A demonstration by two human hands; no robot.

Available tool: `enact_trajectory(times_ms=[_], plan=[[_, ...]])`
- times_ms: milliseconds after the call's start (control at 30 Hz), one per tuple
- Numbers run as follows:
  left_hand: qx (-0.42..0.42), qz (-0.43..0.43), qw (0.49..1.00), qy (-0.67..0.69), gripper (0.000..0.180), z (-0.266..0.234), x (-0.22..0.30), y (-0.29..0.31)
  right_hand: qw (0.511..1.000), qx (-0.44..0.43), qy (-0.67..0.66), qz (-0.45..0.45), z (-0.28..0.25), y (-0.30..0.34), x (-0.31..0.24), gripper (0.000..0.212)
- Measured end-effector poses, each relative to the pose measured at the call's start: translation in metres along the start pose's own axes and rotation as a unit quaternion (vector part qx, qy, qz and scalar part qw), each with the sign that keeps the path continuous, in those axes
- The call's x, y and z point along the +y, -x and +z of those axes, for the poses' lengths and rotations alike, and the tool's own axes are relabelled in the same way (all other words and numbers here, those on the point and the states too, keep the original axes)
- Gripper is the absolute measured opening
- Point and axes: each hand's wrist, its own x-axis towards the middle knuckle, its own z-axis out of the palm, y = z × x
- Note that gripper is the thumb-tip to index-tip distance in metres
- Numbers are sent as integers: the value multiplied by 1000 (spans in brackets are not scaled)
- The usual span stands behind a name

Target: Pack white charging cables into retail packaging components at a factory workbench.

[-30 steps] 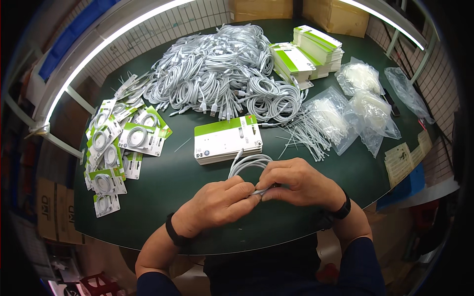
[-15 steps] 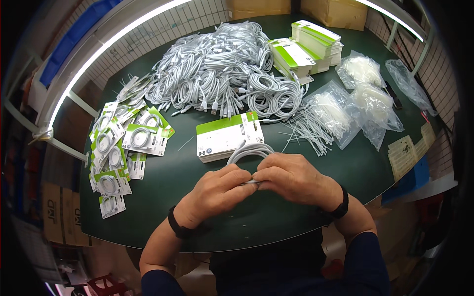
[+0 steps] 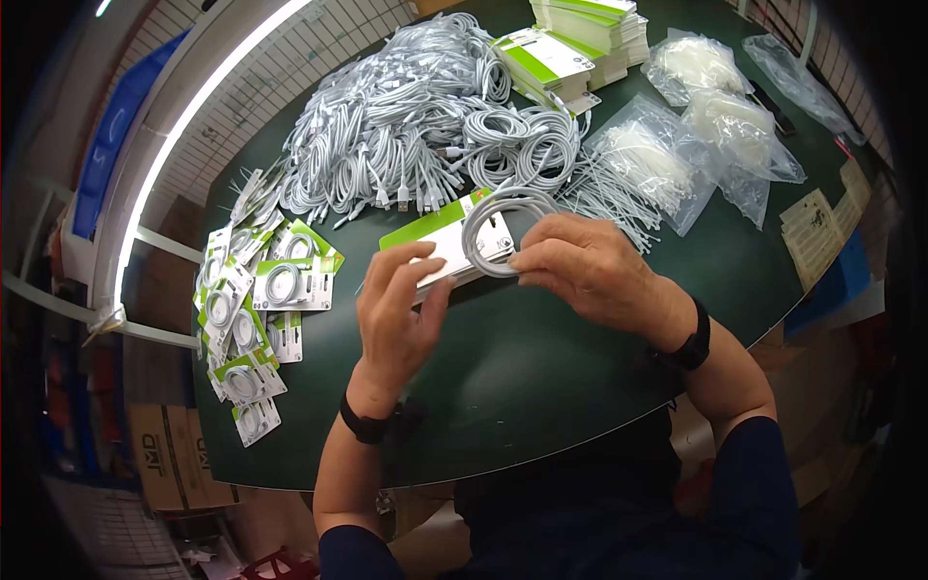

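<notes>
Dark green table (image 3: 541,387) fills most of the view. Across its far side, a big heap of grey cables (image 3: 377,116). At left, a scatter of carded cables (image 3: 283,283), overlapping, each showing a coil on green-and-white backing. At right, clear bags (image 3: 698,63) of white ties. Taller card piles (image 3: 619,48) stand between heap and bags. Right hand (image 3: 619,275): thumb and fingers pinching a coil's lower right side. Left hand (image 3: 394,304): thumb and fingers spread at the near left of the front card stack (image 3: 445,240); contact unclear. Grey cable coil (image 3: 471,232): raised ring, overlapping the stack's right end from this angle. Smallest: thin loose ties (image 3: 609,203), strewn beside the bags.
</notes>
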Motion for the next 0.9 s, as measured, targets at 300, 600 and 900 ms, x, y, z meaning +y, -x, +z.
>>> enact_trajectory(times_ms=[300, 600, 900], plan=[[-233, -138, 954, -130, 84, 10, -47, -19, 1000, 9, 19, 11, 2, 2, 13, 25], [-286, -179, 938, -75, 83, 3, -56, -21, 1000, 15, 9, 25, 2, 2, 16, 23], [-130, -19, 982, -137, 31, -14, -46, -3, 995, 66, -50, 53, -1, 4, 8, 21]])
